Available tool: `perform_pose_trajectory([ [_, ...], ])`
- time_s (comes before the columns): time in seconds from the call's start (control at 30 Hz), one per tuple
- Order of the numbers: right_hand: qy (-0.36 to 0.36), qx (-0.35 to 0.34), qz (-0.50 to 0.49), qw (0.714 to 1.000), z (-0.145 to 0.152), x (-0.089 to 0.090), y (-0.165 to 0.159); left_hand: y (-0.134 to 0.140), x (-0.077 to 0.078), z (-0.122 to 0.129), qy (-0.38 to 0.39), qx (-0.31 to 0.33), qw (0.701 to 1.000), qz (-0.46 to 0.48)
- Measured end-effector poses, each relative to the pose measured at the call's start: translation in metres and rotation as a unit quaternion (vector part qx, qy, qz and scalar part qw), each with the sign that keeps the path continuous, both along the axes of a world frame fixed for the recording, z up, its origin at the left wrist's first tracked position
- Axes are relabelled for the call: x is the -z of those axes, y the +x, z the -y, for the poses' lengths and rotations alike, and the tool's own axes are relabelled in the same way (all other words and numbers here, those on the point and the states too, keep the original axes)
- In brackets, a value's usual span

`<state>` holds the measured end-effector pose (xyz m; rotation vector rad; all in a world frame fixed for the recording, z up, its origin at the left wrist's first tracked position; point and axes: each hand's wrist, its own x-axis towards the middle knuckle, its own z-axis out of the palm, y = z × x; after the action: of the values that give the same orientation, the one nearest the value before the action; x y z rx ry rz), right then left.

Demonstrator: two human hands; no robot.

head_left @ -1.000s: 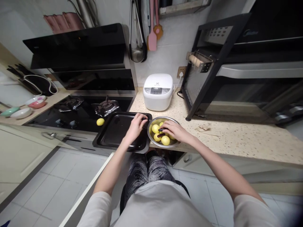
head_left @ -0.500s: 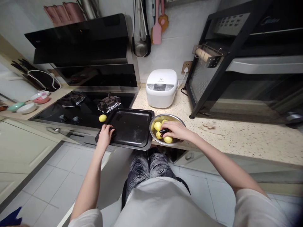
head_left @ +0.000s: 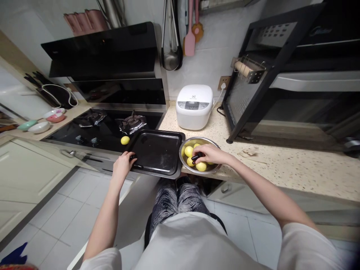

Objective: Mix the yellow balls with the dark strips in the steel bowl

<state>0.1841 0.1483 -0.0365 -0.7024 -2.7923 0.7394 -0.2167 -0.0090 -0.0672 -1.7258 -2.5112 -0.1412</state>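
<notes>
Head view: left hand (head_left: 123, 165) grips the near-left corner of the black baking tray (head_left: 160, 150), fingers curled over its rim. Tray sits half on the stove edge, half on the speckled counter (head_left: 281, 165), touching the steel bowl (head_left: 187, 167) on its right. Right hand (head_left: 212, 154) is inside the bowl, closed on a small dark tool (head_left: 197, 156), resting on the yellow round pieces (head_left: 189, 151). One loose yellow piece (head_left: 125, 140) lies on the black cooktop (head_left: 92, 131) just left of the tray's far corner. White rice cooker (head_left: 194, 106) stands beyond the bowl; black oven rack frame (head_left: 253, 75) to the far right. Nothing lies on the tray.
</notes>
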Motion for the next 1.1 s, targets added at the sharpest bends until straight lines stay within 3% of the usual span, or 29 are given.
perform_pose_trajectory([
  [0.23, -0.113, 0.018, -0.111, 0.987, -0.01, 0.008, 0.008, -0.001, 0.002, 0.007, 0.029, 0.018, 0.999, 0.008],
  [0.43, -0.136, 0.024, -0.179, 0.974, -0.013, -0.021, -0.005, -0.003, 0.007, 0.013, 0.082, 0.047, 0.995, 0.012],
  [0.53, -0.134, -0.021, -0.17, 0.976, -0.019, -0.041, -0.048, -0.003, 0.01, 0.016, 0.111, 0.063, 0.991, 0.031],
  [0.67, -0.147, -0.122, -0.101, 0.976, -0.022, -0.05, -0.148, -0.005, 0.013, 0.021, 0.201, 0.057, 0.977, 0.047],
  [0.77, -0.073, -0.169, -0.025, 0.983, -0.016, -0.041, -0.229, -0.009, 0.015, 0.026, 0.255, 0.056, 0.963, 0.072],
  [0.87, -0.052, -0.188, 0.008, 0.981, -0.004, -0.026, -0.29, -0.012, 0.02, 0.031, 0.276, 0.072, 0.951, 0.12],
  [0.97, -0.033, -0.211, 0.033, 0.976, 0.005, -0.012, -0.326, -0.014, 0.027, 0.032, 0.277, 0.089, 0.944, 0.153],
  [1.1, -0.004, -0.236, 0.05, 0.97, 0.011, 0.001, -0.343, -0.013, 0.037, 0.028, 0.256, 0.101, 0.946, 0.169],
])
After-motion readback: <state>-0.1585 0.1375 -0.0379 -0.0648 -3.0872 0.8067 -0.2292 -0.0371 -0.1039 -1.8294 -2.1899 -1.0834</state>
